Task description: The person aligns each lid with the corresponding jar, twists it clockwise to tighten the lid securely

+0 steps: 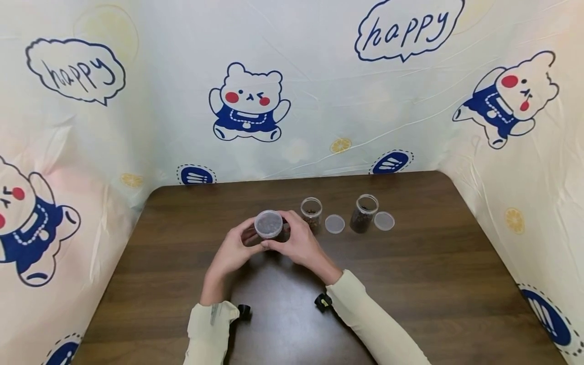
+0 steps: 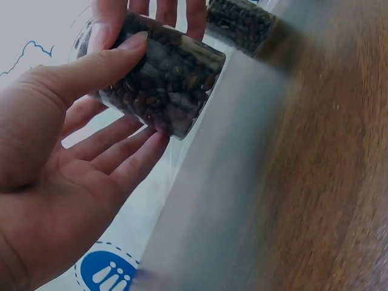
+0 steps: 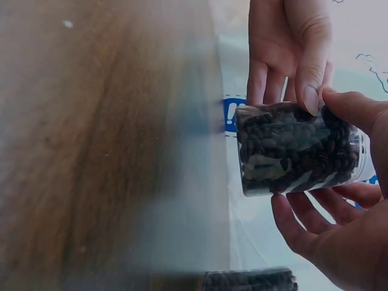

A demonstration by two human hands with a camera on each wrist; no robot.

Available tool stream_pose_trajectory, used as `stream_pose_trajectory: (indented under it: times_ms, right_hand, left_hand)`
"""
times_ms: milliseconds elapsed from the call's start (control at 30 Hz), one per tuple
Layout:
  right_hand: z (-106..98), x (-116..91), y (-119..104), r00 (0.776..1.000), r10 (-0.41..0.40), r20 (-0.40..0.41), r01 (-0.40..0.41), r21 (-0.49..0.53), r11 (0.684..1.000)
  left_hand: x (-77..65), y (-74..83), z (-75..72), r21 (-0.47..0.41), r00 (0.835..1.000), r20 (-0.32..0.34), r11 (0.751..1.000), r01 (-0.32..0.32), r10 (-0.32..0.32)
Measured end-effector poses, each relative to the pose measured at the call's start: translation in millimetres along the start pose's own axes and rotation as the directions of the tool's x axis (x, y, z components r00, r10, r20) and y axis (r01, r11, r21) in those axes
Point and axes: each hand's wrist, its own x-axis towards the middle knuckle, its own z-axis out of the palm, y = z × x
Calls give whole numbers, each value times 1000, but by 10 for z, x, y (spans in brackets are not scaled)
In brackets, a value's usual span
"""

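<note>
Both hands hold a clear jar filled with dark beans, upright in front of the person. Its translucent round lid faces up on the rim. From the left side, the left hand grips the jar with thumb and fingers. The right hand grips it from the other side, fingers curved around the wall. The two thumbs lie close together on the near side. In the right wrist view, the bottom of the jar shows below the fingers, above the tabletop.
Just right of the hands stands an uncapped jar with brownish contents, beside a loose lid. Farther right, another uncapped jar holds dark contents, with a second lid next to it. A printed cloth surrounds the wooden table.
</note>
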Motion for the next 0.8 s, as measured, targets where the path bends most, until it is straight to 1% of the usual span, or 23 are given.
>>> stream_pose_trajectory:
  times_ms: [200,367,567,667,800]
  right_hand:
    - [70,132,24,1000,0,-6,0,-3,1000]
    - [129,240,45,1000,18,13,-18,-3,1000]
    - [213,345,66,996,82,25,-83,42,996]
    - [246,392,61,996,87,22,-88,64,994]
    - [303,443,36,993,111,42,-116,114,987]
  left_hand:
    - [33,-50,-70,10,1000,-27,1000,12,-12]
    - [47,-87,-106,14,997,-74,1000,26,-25]
    - [75,-129,-150,28,992,-119,999,43,-39]
    - [89,-149,-165,38,989,-139,998,50,-45]
    - [85,-208,-193,30,985,-166,998,60,-54]
